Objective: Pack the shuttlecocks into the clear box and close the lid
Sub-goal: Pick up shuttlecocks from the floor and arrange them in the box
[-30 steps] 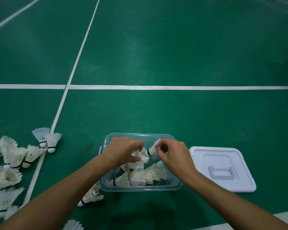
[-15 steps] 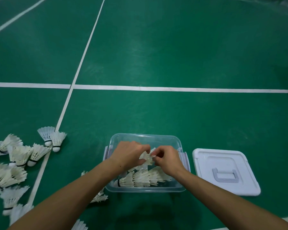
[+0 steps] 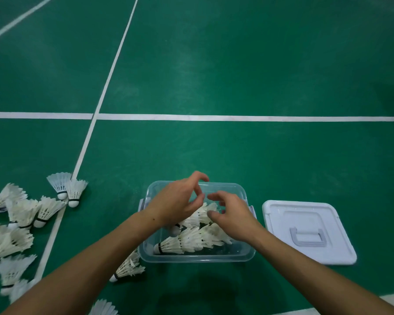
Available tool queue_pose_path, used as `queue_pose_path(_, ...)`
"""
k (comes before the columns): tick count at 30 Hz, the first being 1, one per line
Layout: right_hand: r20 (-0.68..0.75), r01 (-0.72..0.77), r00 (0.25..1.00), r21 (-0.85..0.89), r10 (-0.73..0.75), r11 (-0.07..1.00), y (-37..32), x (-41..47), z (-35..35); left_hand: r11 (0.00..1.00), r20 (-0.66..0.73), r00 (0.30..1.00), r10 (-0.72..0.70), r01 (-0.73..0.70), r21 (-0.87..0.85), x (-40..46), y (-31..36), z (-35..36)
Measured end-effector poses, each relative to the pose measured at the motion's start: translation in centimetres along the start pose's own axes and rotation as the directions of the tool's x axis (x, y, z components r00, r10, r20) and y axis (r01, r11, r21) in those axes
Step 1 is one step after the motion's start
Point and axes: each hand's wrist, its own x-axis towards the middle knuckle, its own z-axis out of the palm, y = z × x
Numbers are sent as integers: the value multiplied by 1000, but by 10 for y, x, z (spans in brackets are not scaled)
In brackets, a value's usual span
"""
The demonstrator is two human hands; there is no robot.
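A clear plastic box sits on the green court floor with several white shuttlecocks lying inside it. My left hand hovers over the box's left half, fingers spread and holding nothing. Over the right half, my right hand is also spread and empty, just above the packed shuttlecocks. The white lid lies flat on the floor to the right of the box, handle up. Several loose shuttlecocks are scattered on the floor at the left, and one shuttlecock lies against the box's front left corner.
White court lines cross the green floor beyond the box, and one line runs down through the loose shuttlecocks. Another shuttlecock lies at the bottom edge between my forearms.
Both hands held a shuttlecock over the box, lowered it among the others, then let go and lifted slightly with fingers spread. The view has shifted a little.
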Motion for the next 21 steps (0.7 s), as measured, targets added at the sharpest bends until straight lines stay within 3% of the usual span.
queue_pose_path(3,130,-14,990,437,-48,900,-15,-12,-6,944,-111,994,-23,-15,-331,3,9,-6)
queue_pose_path(5,148,-19,986,526,-70,851,-15,-14,-5,919,-125,992,-29,-22,-393,5,14,-6)
queue_pose_path(14,126,82,979,486,-162,870,-4,-18,-16,931,-199,980,13,-84,-356,5,17,-4)
queue_pose_path(17,24,104,992,437,-128,893,6,-22,-35,951,-253,967,-41,-39,-306,1,9,-3)
queue_pose_path(21,-180,148,979,340,-90,929,30,-27,-71,997,-130,991,14,-23,-70,-8,-9,17)
